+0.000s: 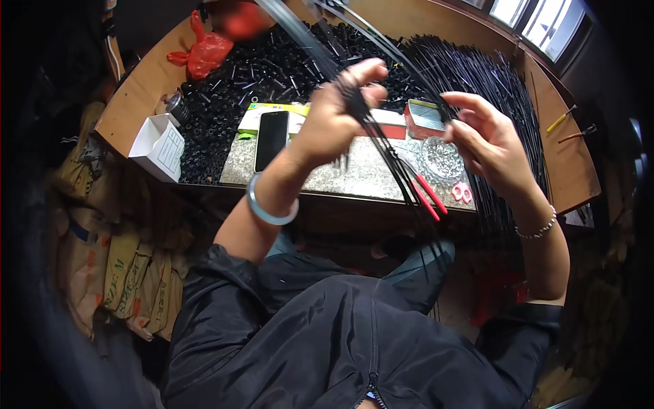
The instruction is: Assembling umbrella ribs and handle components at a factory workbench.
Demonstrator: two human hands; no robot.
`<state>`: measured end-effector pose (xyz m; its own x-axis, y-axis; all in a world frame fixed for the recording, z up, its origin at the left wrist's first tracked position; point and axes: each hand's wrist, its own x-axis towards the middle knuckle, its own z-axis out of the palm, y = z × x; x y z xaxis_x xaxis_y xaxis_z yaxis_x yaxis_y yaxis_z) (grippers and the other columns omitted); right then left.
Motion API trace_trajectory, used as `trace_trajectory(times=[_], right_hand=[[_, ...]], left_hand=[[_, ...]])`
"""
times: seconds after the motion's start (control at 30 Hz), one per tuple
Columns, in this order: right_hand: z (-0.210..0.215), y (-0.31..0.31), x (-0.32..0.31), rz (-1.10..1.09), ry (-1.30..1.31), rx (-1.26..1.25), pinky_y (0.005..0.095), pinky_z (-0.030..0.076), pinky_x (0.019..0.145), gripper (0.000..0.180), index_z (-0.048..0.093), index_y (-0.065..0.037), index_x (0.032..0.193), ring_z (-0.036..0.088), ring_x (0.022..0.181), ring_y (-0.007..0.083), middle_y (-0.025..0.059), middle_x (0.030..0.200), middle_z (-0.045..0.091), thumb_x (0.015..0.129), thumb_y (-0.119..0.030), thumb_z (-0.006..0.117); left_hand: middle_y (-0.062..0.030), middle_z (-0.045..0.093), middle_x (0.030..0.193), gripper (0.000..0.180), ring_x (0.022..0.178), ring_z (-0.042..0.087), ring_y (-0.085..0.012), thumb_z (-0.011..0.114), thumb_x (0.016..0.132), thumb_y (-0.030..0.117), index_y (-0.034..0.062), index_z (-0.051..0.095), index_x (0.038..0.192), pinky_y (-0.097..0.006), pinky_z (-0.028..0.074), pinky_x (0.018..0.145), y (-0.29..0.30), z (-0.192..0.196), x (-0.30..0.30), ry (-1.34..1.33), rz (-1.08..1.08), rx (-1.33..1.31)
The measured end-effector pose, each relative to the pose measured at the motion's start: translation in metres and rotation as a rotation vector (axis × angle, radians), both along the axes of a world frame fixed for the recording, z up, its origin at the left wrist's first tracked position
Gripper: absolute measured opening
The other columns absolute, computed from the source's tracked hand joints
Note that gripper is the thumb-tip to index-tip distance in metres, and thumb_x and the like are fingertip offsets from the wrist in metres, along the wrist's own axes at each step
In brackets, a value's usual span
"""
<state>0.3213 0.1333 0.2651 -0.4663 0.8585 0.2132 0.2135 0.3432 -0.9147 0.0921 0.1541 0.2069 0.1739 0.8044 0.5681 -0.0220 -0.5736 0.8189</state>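
My left hand (323, 126), with a pale bangle at its wrist, is closed around a bundle of long thin black rods (392, 157). They slant from the upper left down towards my knees, blurred by motion. To the right, my right hand (494, 140) pinches the end of a thin dark rod (426, 82) between thumb and fingers. This rod runs up and to the left. Below the hands lie red-handled pliers (428, 194), partly behind the bundle. A clear glass dish (441, 160) sits near my right hand, beside a small open box (424, 117).
Small black parts (272, 68) fill the wooden-walled bench. Many long black rods (477, 75) lie at right. A phone (272, 140) rests on the speckled board (327, 180). A white carton (158, 148) and red bag (208, 54) are at left; stacked sacks (122, 273) stand below.
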Motion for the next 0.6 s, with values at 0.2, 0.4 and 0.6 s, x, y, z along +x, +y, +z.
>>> trace_trajectory(times=[0.2, 0.4, 0.6], right_hand=[[-0.009, 0.010, -0.044, 0.092, 0.164, -0.051, 0.0157, 0.041, 0.042, 0.025, 0.048, 0.004, 0.111, 0.053, 0.052, 0.0052, 0.0062, 0.076, 0.060, 0.090, -0.009, 0.051], [-0.019, 0.020, -0.043, -0.022, 0.031, 0.049, 0.0151, 0.038, 0.049, 0.022, 0.054, 0.000, 0.107, 0.050, 0.057, 0.0015, 0.0025, 0.074, 0.060, 0.088, -0.011, 0.055], [-0.021, 0.011, -0.050, 0.040, 0.133, -0.125, 0.0152, 0.033, 0.041, 0.029, 0.045, 0.004, 0.113, 0.045, 0.049, 0.0025, 0.0057, 0.078, 0.061, 0.088, -0.007, 0.054]], left_hand=[[0.0008, 0.052, 0.072, 0.012, 0.067, 0.049, -0.0073, 0.051, 0.086, 0.010, 0.0030, 0.053, 0.097, -0.024, 0.042, 0.063, -0.008, -0.010, 0.021, -0.059, -0.086, -0.043], [0.0019, 0.048, 0.073, 0.009, 0.074, 0.055, -0.0070, 0.045, 0.092, 0.008, 0.0050, 0.051, 0.098, -0.023, 0.047, 0.063, -0.013, -0.005, 0.007, -0.234, -0.115, -0.134], [-0.0056, 0.058, 0.088, 0.025, 0.085, 0.058, -0.0134, 0.046, 0.091, 0.006, 0.0012, 0.052, 0.115, -0.028, 0.053, 0.073, -0.014, -0.012, 0.008, -0.263, -0.177, -0.079]])
